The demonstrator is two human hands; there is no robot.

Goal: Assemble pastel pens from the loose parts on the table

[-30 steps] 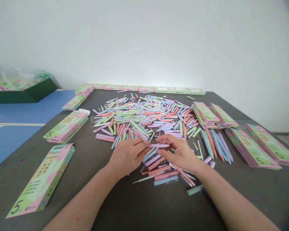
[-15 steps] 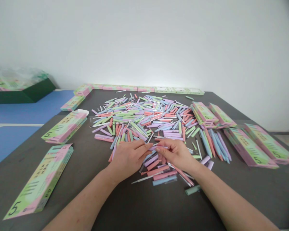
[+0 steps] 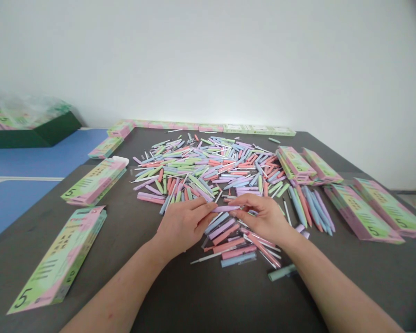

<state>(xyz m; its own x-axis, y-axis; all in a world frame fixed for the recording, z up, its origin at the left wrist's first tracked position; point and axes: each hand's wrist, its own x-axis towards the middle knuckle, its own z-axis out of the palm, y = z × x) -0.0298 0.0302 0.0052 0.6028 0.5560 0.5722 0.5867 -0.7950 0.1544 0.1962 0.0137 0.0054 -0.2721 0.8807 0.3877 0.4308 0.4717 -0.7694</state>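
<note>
A purple pen barrel (image 3: 226,209) lies level between my two hands, above the near part of a heap of pen parts (image 3: 194,171). My left hand (image 3: 185,222) pinches its left end between thumb and fingers. At the other end, the fingertips of my right hand (image 3: 261,216) close on it. Below my hands are loose pieces, among them a pink pen barrel (image 3: 238,252), a blue pen barrel (image 3: 238,259) and a thin white refill (image 3: 208,257). Part of the held barrel is hidden by my fingers.
Printed boxes (image 3: 60,259) stand along the left edge, more boxes (image 3: 369,212) on the right, and a row (image 3: 211,127) at the back. Several assembled-looking pens (image 3: 310,206) lie right of the heap. A dark green bin (image 3: 34,134) sits on a blue surface at far left.
My right hand's fingers have shifted and spread a little along the purple barrel, which now shows more plainly between both hands. The view has shifted slightly; the boxes stay put.
</note>
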